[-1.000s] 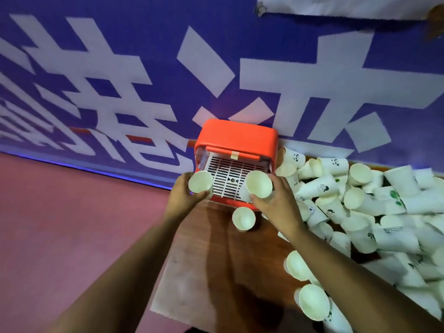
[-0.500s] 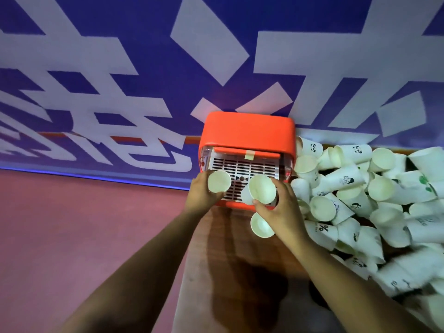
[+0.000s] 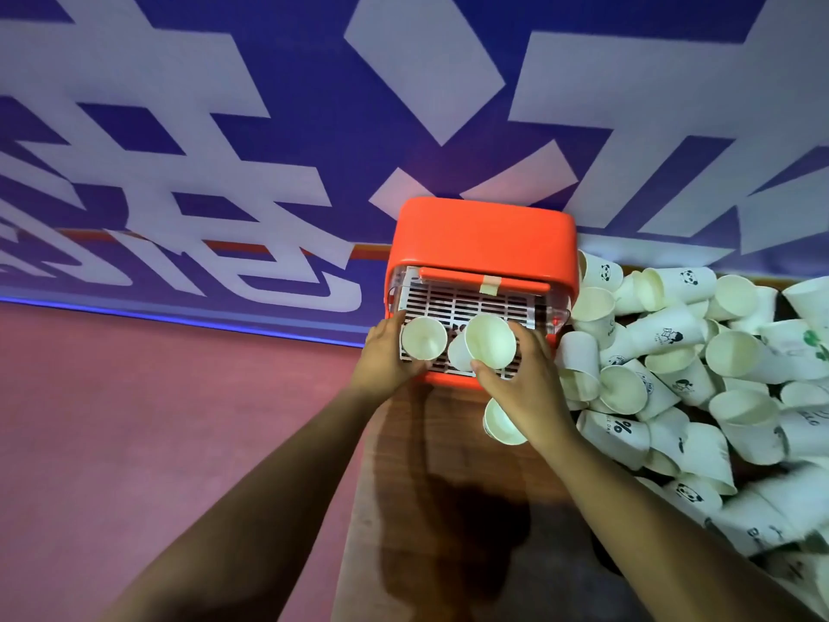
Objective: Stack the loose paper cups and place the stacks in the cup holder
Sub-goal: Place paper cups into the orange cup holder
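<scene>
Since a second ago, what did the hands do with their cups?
Both hands came closer to the orange cup holder. The left hand moved its left cup rightward over the white grille, nearer the right cup in the right hand. Nothing grabbed or dropped. The lone cup on the table and the loose pile stayed put.

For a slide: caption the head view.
Left hand holds one paper cup, right hand a second cup, at the orange cup holder.
</scene>
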### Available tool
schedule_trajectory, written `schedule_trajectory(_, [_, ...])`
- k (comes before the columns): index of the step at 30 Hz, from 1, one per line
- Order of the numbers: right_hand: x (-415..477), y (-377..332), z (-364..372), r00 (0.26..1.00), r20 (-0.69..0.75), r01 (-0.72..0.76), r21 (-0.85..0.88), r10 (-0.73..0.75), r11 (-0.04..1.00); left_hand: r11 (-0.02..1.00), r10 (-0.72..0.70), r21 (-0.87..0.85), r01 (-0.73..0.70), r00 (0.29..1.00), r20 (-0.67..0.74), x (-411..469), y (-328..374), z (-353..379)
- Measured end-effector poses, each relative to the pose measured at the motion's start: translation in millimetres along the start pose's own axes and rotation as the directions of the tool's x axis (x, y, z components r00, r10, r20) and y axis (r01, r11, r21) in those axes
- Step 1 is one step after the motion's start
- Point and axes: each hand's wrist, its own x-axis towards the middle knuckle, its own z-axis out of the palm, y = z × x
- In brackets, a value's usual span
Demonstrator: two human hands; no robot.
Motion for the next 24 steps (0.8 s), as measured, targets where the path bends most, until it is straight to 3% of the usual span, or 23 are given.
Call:
schedule_trajectory(3, [3, -8, 3, 1.0, 0.026, 0.008, 0.015, -0.008, 1.0, 1.0, 0.013, -0.024, -0.013, 1.0, -0.01, -8, -4, -18])
schedule_trajectory(7, [7, -21, 15, 0.997, 0.021, 0.069, 0.065, -0.071, 0.995, 0.963, -0.023, -0.271, 0.005, 0.998, -0.06, -20, 2, -39])
schedule_trajectory(12, [22, -31, 37, 0.988, 0.07, 0.14, 0.015, -0.141, 0.99, 0.815, -0.025, -0.573, 0.087, 0.993, 0.115, -18, 13, -52])
schedule_trajectory(18, [32, -25, 53, 0.982, 0.164, 0.104, -0.035, -0.097, 0.994, 0.908, 0.054, -0.418, 0.031, 0.981, 0.189, -11, 3, -46])
schedule_trajectory(24, [32, -4, 65, 0.965, 0.259, 0.059, -0.062, -0.041, 0.996, 0.988, 0.044, -0.151, -0.023, 0.989, 0.14, -13, -11, -26])
